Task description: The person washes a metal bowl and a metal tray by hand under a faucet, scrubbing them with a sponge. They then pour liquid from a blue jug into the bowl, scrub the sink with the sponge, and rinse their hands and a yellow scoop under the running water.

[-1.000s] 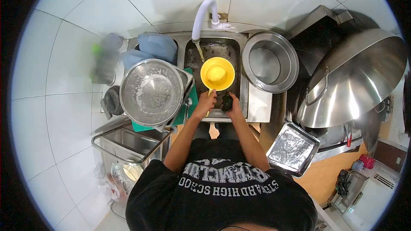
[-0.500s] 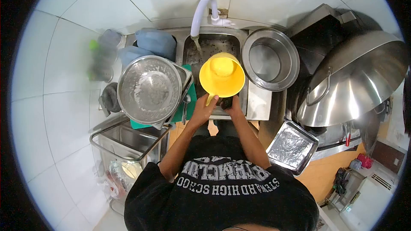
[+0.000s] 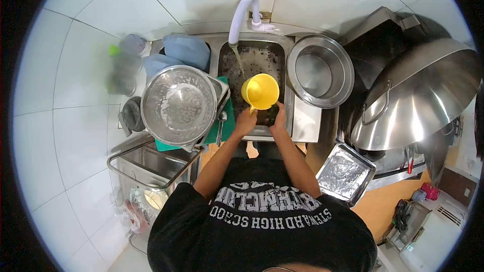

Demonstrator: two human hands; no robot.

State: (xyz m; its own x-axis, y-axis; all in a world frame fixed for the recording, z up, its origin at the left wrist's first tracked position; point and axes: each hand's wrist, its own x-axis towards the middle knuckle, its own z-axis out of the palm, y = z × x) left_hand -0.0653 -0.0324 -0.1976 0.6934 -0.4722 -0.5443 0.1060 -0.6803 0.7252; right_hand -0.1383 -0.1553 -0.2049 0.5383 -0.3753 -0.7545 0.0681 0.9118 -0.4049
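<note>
A yellow plastic dipper [image 3: 260, 91] is down inside the metal sink [image 3: 257, 50], its mouth facing up and tilted. My left hand [image 3: 245, 122] is closed around the dipper's short handle. On the other side, my right hand [image 3: 278, 120] has its fingers curled by a small dark scrubber-like thing, too dark to name. Water [image 3: 239, 60] runs from the white curved faucet [image 3: 244, 12] and falls just behind and left of the dipper.
Left of the sink, a wet metal basin [image 3: 179, 106] rests on stacked trays over a green board [image 3: 228, 113], with spoons beside it. A metal pot [image 3: 316, 73] stands right of the sink. Farther right are a large wok [image 3: 418, 106] and a foil-lined tray [image 3: 347, 174].
The yellow dipper has gone lower into the sink and looks smaller, its mouth turned more to the right. My left hand moved with it; my right hand shifted slightly.
</note>
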